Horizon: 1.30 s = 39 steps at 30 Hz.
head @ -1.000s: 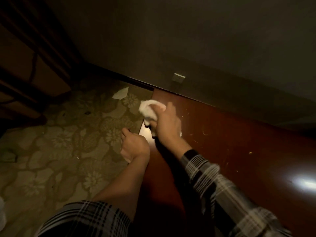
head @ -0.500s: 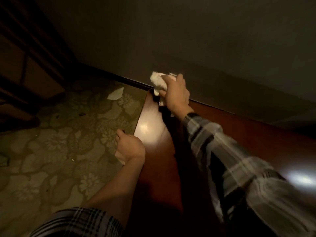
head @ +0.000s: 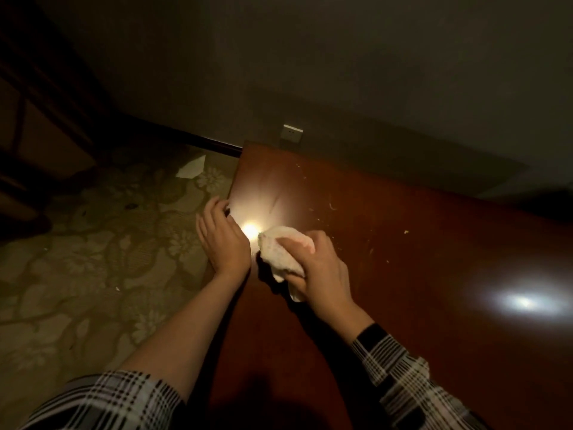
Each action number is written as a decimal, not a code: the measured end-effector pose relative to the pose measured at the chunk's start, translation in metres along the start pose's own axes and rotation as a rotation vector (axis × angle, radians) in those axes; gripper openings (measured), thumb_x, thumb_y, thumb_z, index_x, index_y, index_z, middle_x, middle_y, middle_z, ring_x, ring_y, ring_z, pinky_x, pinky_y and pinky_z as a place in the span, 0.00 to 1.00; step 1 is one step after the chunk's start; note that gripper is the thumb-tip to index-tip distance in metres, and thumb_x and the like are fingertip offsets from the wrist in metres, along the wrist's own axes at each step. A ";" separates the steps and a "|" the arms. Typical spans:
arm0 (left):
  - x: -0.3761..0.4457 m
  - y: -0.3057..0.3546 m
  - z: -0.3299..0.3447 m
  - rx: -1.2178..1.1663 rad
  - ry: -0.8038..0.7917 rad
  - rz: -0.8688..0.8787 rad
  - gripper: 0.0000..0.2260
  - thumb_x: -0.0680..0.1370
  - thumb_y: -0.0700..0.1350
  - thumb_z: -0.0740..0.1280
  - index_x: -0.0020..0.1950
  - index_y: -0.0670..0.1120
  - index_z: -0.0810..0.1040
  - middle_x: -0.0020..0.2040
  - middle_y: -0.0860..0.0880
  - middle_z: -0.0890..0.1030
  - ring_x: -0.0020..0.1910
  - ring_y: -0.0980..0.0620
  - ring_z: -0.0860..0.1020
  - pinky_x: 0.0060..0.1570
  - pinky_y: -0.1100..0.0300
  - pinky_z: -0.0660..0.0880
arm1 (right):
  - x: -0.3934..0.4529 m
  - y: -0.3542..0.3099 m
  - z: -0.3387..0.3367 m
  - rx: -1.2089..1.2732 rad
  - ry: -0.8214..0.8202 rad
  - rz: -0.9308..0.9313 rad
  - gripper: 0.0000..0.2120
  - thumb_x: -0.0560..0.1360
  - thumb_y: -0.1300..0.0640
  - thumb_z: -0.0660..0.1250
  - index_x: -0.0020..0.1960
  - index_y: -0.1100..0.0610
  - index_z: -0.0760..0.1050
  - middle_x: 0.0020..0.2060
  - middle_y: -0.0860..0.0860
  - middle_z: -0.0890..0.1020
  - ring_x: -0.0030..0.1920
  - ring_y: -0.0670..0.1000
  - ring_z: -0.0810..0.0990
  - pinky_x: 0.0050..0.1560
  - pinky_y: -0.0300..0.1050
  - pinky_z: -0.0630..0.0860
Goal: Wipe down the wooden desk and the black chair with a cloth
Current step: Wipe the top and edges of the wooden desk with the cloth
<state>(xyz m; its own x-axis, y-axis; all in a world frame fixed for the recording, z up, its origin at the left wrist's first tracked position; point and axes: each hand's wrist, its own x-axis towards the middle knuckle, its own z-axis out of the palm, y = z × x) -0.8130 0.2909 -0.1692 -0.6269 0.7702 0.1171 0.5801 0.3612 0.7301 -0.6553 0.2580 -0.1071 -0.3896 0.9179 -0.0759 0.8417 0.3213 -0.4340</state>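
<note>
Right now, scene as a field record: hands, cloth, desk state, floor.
right hand: gripping white cloth, pressing it on the desk
left hand: open, cupped at the desk's left edge
desk: reddish wood, crumbs scattered right of the cloth
floor: floral carpet, paper scrap near the wall
chair: not in view

Desk [head: 403, 274] cut off—perhaps crumbs [head: 405, 232].
</note>
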 end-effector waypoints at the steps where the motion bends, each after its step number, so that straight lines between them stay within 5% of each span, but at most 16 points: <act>1: -0.008 0.002 0.000 -0.044 -0.033 0.048 0.13 0.76 0.32 0.59 0.60 0.38 0.74 0.63 0.41 0.73 0.64 0.42 0.69 0.68 0.44 0.62 | -0.009 0.005 -0.001 0.003 -0.013 0.011 0.23 0.72 0.47 0.69 0.66 0.43 0.69 0.57 0.52 0.70 0.56 0.52 0.71 0.47 0.49 0.76; 5: -0.037 0.011 0.006 -0.100 -0.103 0.126 0.12 0.75 0.32 0.58 0.57 0.37 0.74 0.61 0.42 0.74 0.61 0.43 0.71 0.64 0.52 0.65 | -0.046 0.019 -0.001 0.003 -0.020 -0.051 0.25 0.69 0.46 0.72 0.64 0.44 0.70 0.50 0.53 0.72 0.49 0.53 0.74 0.36 0.44 0.74; 8: -0.049 0.018 0.015 -0.018 -0.138 0.143 0.12 0.74 0.31 0.60 0.56 0.38 0.76 0.61 0.43 0.76 0.60 0.43 0.73 0.65 0.43 0.66 | -0.059 0.033 0.007 -0.071 0.007 -0.083 0.24 0.68 0.44 0.72 0.63 0.45 0.71 0.49 0.53 0.73 0.48 0.53 0.75 0.33 0.42 0.73; 11: -0.053 0.024 0.024 0.098 -0.184 0.175 0.13 0.75 0.31 0.60 0.57 0.41 0.75 0.62 0.46 0.75 0.61 0.46 0.72 0.71 0.46 0.59 | -0.055 0.049 0.013 -0.113 0.030 -0.041 0.29 0.62 0.48 0.78 0.61 0.47 0.74 0.49 0.54 0.75 0.47 0.54 0.76 0.32 0.43 0.75; 14: -0.052 0.025 0.028 0.221 -0.219 0.204 0.13 0.77 0.35 0.60 0.59 0.43 0.74 0.64 0.47 0.73 0.64 0.48 0.69 0.73 0.50 0.52 | -0.034 0.059 0.011 -0.103 0.035 0.040 0.29 0.64 0.51 0.78 0.62 0.48 0.74 0.50 0.55 0.75 0.49 0.55 0.76 0.35 0.44 0.73; 18: -0.050 0.022 0.028 0.321 -0.228 0.230 0.12 0.78 0.37 0.61 0.60 0.45 0.75 0.66 0.48 0.72 0.66 0.48 0.68 0.72 0.50 0.44 | 0.023 0.085 -0.011 -0.031 0.127 0.235 0.22 0.72 0.53 0.70 0.66 0.50 0.73 0.60 0.56 0.73 0.58 0.58 0.72 0.51 0.52 0.71; 23: -0.051 0.025 0.027 0.345 -0.242 0.245 0.12 0.78 0.37 0.61 0.60 0.45 0.74 0.70 0.47 0.68 0.69 0.48 0.66 0.71 0.51 0.40 | 0.032 0.104 -0.052 -0.197 0.109 0.191 0.18 0.75 0.51 0.67 0.64 0.47 0.71 0.57 0.53 0.71 0.57 0.54 0.72 0.51 0.49 0.74; 26: -0.052 0.026 0.026 0.339 -0.233 0.227 0.11 0.79 0.37 0.60 0.60 0.45 0.74 0.70 0.47 0.69 0.68 0.48 0.67 0.72 0.50 0.41 | -0.028 0.084 -0.040 -0.190 0.120 0.180 0.11 0.75 0.39 0.64 0.49 0.45 0.71 0.45 0.48 0.79 0.41 0.49 0.81 0.38 0.47 0.78; 28: -0.053 0.028 0.026 0.355 -0.225 0.224 0.11 0.79 0.38 0.61 0.60 0.44 0.74 0.69 0.45 0.69 0.67 0.46 0.69 0.72 0.48 0.45 | -0.079 0.068 -0.017 -0.140 0.104 0.078 0.11 0.72 0.42 0.68 0.50 0.45 0.72 0.44 0.50 0.80 0.36 0.51 0.82 0.29 0.45 0.76; 32: -0.055 0.028 0.026 0.400 -0.235 0.267 0.11 0.78 0.38 0.62 0.61 0.44 0.74 0.68 0.45 0.70 0.66 0.46 0.69 0.72 0.46 0.48 | -0.094 0.079 0.005 -0.075 0.057 -0.014 0.28 0.61 0.51 0.79 0.59 0.48 0.74 0.48 0.55 0.77 0.43 0.55 0.79 0.32 0.42 0.72; 39: -0.090 0.059 0.042 0.298 -0.216 0.342 0.10 0.78 0.39 0.63 0.59 0.44 0.74 0.64 0.46 0.72 0.60 0.47 0.72 0.72 0.46 0.50 | 0.014 0.128 -0.041 -0.130 0.104 0.266 0.20 0.76 0.54 0.65 0.67 0.48 0.70 0.59 0.55 0.70 0.59 0.57 0.70 0.51 0.48 0.71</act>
<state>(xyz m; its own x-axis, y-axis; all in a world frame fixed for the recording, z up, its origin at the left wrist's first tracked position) -0.7007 0.2649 -0.1652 -0.2710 0.9507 0.1512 0.8767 0.1788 0.4466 -0.5381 0.3218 -0.1264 -0.1147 0.9905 -0.0760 0.9523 0.0879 -0.2921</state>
